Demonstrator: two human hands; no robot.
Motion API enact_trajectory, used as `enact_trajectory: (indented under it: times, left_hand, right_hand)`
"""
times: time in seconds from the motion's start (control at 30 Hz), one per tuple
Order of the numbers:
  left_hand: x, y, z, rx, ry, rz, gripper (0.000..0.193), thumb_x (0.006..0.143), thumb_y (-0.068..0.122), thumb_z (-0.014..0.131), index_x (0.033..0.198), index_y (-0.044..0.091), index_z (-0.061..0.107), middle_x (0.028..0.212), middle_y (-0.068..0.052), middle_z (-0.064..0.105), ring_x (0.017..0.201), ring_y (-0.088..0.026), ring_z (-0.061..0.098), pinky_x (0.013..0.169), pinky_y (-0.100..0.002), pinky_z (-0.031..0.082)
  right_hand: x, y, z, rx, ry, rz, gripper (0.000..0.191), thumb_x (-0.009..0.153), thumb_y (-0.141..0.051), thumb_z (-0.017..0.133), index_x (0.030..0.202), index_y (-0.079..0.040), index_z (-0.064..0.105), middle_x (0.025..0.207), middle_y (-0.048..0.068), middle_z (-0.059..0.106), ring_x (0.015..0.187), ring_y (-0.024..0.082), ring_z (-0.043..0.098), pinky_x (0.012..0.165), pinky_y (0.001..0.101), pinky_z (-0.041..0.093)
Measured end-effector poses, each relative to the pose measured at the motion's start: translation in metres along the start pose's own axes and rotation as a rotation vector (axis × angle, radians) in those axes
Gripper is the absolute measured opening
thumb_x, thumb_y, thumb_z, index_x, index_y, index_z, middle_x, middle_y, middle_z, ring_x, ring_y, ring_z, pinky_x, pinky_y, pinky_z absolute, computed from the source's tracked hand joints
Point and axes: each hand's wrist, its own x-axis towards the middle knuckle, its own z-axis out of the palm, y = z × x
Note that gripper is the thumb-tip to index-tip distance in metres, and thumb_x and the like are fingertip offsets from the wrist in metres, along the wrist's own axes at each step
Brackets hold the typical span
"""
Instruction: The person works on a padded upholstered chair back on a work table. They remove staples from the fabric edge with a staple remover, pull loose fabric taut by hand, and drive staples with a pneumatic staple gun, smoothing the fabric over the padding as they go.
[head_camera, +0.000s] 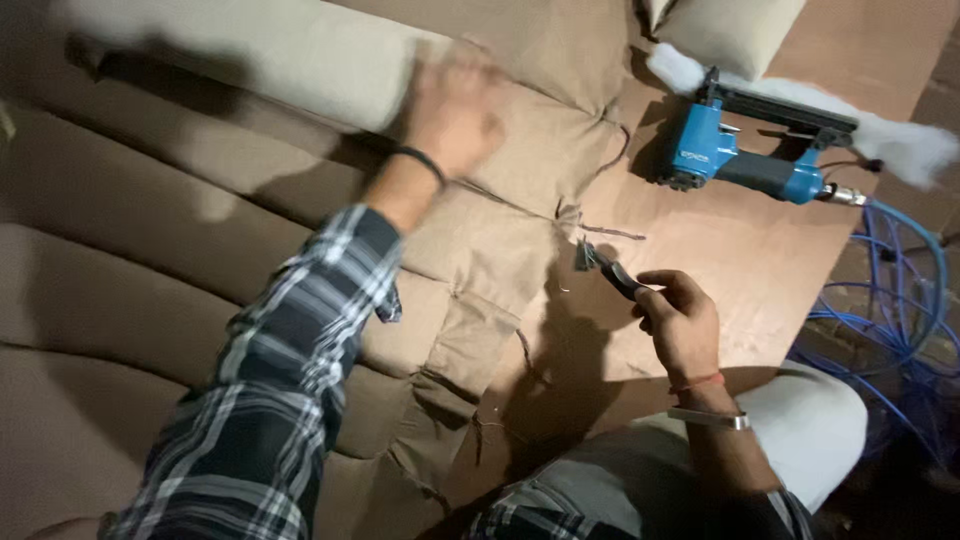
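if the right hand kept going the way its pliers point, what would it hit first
The right hand holds pliers aimed up and left. Going straight on, they would probably first meet the gathered edge of the tan fabric stapled to the board, though depth is hard to judge.

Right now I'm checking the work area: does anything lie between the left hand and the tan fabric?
Nothing visible does. The left hand, blurred, is at the tan fabric itself. The right hand holds small pliers apart; the blue staple gun lies off right.

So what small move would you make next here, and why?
Probably bring the scissors in the right hand to the loose thread at the tan fabric edge; the left hand already presses the cloth flat.
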Motion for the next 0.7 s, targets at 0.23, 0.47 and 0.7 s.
enact_trajectory:
  times: [0.23, 0.47, 0.7]
  left_hand:
    - [-0.053, -0.069, 0.0, -0.058, 0.293, -0.173, 0.062, 0.092, 0.038, 0.074, 0.146, 0.014, 0.055, 0.154, -0.019, 0.048, 0.141, -0.04, 0.044, 0.115, -0.065, 0.029]
    - [-0.055, -0.064, -0.021, -0.26, 0.205, -0.266, 0.045, 0.096, 0.033, 0.069, 0.138, 0.017, 0.062, 0.154, -0.008, 0.055, 0.148, -0.027, 0.05, 0.13, -0.05, 0.038]
    - [-0.044, -0.04, -0.016, -0.009, 0.074, 0.085, 0.055, 0.071, 0.046, 0.086, 0.118, 0.024, 0.07, 0.158, -0.014, 0.034, 0.147, -0.042, 0.025, 0.11, -0.079, 0.014]
  right_hand:
    - [-0.009, -0.015, 0.015, -0.377, -0.017, -0.047, 0.046, 0.085, -0.021, 0.074, 0.128, -0.007, 0.067, 0.08, 0.011, 0.073, 0.067, 0.016, 0.067, 0.059, 0.0307, 0.052]
    - [-0.007, -0.025, 0.013, -0.484, -0.117, 0.056, 0.047, 0.089, -0.028, 0.07, 0.133, -0.01, 0.067, 0.077, 0.011, 0.075, 0.059, 0.016, 0.07, 0.055, 0.0314, 0.056]
    - [-0.009, -0.032, 0.029, -0.496, -0.12, 0.189, 0.047, 0.092, -0.027, 0.065, 0.138, -0.017, 0.067, 0.073, 0.011, 0.075, 0.057, 0.017, 0.066, 0.053, 0.0347, 0.053]
